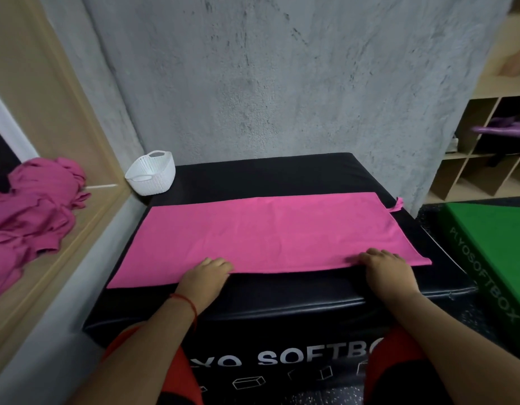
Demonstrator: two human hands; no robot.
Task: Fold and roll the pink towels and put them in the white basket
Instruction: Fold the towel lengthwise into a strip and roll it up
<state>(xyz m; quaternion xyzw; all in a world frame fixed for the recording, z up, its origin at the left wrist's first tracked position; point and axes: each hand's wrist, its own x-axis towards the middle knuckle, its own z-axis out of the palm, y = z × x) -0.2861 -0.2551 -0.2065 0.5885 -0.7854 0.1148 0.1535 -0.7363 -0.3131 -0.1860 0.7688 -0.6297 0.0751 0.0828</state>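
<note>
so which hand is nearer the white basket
Left. The left hand is at the near edge of the pink towel, on the side of the white basket, which sits by the black box at its far left corner. The right hand is farther right.

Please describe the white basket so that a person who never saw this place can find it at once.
Start at the big black padded box before the grey wall. At its far left corner, beyond the flat pink towel, is the white basket. It is the only white thing there: small, perforated, with cut-out handles.
</note>
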